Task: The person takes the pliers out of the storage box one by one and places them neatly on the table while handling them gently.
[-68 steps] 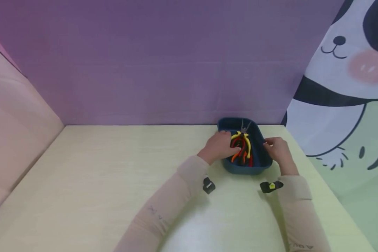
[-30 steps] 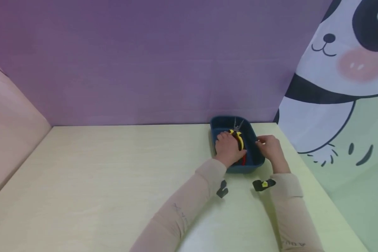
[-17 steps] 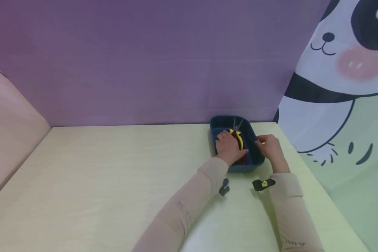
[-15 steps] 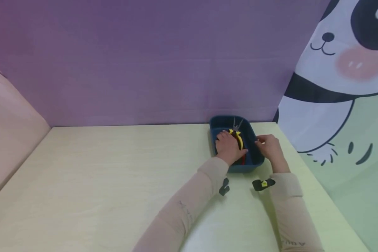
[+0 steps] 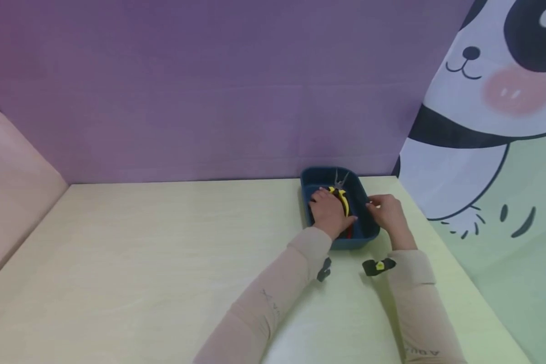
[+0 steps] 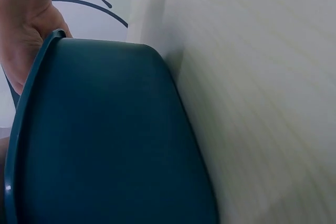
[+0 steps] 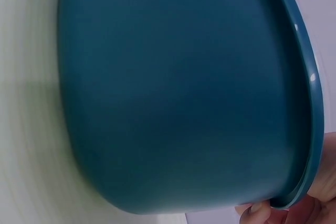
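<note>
A dark blue plastic bin (image 5: 364,237) stands on the table against the back wall. Pliers with yellow handles (image 5: 345,203) lie in it, grey metal tips toward the far end. Part of a red handle (image 5: 350,231) shows near my left thumb. My left hand (image 5: 329,212) reaches over the near left side into the bin, resting on the tools with its thumb stretched out to the right; what lies under its palm is hidden. My right hand (image 5: 388,212) pinches the right rim. In the right wrist view my right hand's fingers (image 7: 257,213) are at the rim's corner.
The pale wooden table (image 5: 164,263) stretches left and toward me. A purple cloth wall (image 5: 186,101) closes off the back. A panda-printed panel (image 5: 459,177) stands along the right edge, and a pale panel (image 5: 18,192) borders the left.
My left hand has moved from the bin's left rim in over the tools, covering the orange and most red handles. It then stays almost still. The right hand keeps to the rim.
</note>
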`<state>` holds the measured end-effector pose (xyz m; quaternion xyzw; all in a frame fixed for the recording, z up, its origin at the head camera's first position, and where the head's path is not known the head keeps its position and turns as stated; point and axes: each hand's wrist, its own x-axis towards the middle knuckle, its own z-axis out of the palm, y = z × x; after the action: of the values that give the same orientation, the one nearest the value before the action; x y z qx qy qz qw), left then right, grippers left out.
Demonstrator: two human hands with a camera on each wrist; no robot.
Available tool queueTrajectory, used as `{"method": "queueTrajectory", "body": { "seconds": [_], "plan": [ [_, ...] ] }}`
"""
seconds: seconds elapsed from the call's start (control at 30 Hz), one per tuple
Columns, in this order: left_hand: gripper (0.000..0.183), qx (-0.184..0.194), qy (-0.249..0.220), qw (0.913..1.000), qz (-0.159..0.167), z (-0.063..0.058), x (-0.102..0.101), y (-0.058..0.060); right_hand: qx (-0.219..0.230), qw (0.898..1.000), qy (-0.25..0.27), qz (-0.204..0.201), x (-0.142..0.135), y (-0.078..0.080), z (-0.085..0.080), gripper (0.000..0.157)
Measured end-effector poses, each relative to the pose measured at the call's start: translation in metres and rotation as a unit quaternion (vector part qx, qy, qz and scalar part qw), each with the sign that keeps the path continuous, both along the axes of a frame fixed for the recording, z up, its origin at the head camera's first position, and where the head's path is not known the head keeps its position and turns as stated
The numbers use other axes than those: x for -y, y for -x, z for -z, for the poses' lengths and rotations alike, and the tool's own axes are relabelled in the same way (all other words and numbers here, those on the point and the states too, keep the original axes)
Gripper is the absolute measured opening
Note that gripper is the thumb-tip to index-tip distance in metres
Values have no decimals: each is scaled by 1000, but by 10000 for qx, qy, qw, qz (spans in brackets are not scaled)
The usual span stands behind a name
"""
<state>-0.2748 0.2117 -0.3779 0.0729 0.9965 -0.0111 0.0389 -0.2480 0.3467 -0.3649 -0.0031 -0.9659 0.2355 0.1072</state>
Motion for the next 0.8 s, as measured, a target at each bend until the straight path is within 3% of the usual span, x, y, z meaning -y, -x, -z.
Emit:
{"method": "queueTrajectory", "body": {
  "seconds": [0.23, 0.8],
  "plan": [
    [108, 66, 114, 9999, 52, -2, -1, 4, -33, 10000, -7, 0, 1, 0, -1, 30],
    [106, 105, -303, 9995, -75, -5, 2, 12, 94, 9999, 12, 60, 2, 2, -1, 31]
  ]
}}
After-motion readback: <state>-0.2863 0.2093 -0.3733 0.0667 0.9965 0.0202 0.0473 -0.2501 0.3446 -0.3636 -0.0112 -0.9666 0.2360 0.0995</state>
